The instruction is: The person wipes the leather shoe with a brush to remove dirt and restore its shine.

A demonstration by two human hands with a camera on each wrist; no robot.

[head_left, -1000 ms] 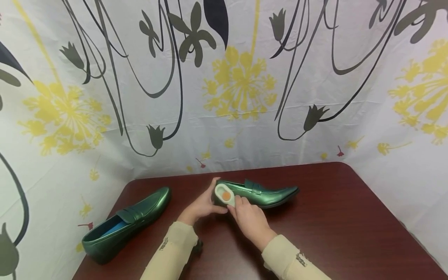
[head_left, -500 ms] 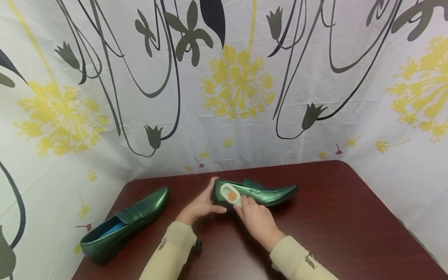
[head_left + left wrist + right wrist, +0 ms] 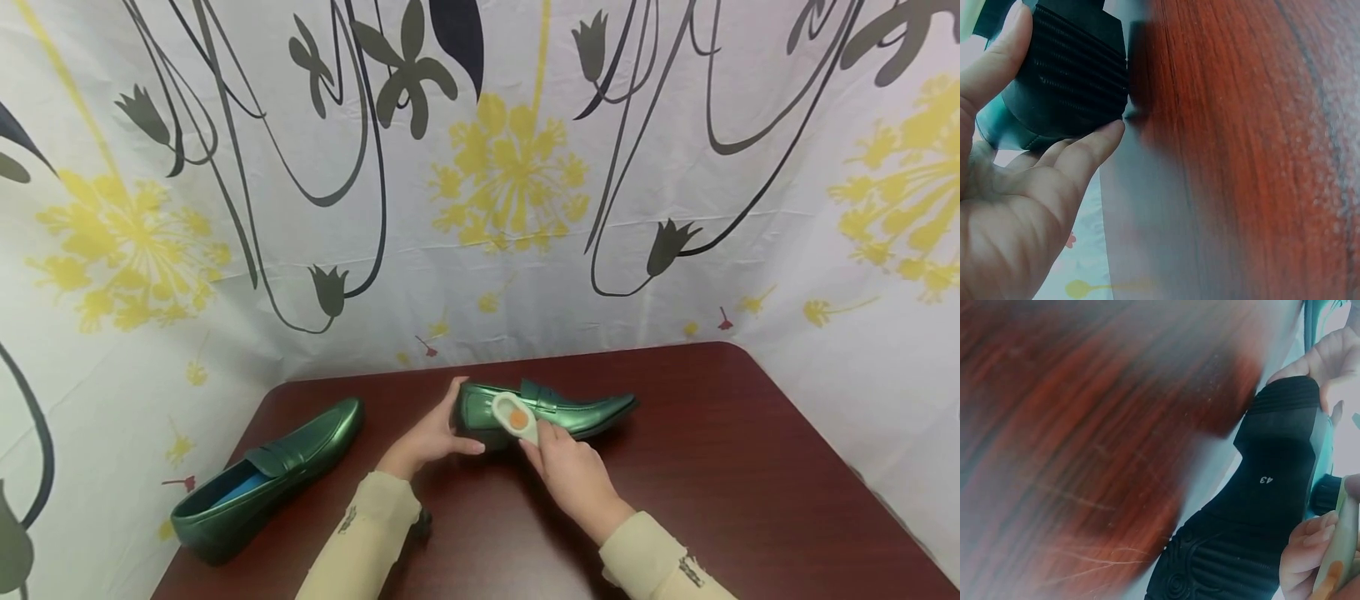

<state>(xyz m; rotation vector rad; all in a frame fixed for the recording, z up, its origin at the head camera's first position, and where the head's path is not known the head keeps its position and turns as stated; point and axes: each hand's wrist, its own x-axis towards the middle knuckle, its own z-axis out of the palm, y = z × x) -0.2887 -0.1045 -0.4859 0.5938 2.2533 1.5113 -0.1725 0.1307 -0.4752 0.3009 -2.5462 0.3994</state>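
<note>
A metallic green loafer [image 3: 585, 417] is held on its side, tilted, at the back middle of the table, its toe to the right. My left hand [image 3: 431, 433] grips its heel, thumb on one side and fingers on the other. In the right wrist view the black sole [image 3: 1266, 462] shows, marked 43. My right hand [image 3: 573, 471] holds a small pale-handled shoe brush [image 3: 506, 407] with an orange spot against the loafer's side. Its dark bristle end [image 3: 1325, 494] meets the upper in the right wrist view. A second green loafer [image 3: 300, 454] stands upright at the left.
The dark red wooden table [image 3: 720, 475] has rounded back corners. A patterned white cloth [image 3: 517, 317] hangs right behind it and along both sides. A small dark object [image 3: 422, 527] shows beside the left sleeve, too hidden to identify.
My right hand has slid the brush along the loafer's side to the right, from the heel toward the middle. The left hand keeps its grip on the heel.
</note>
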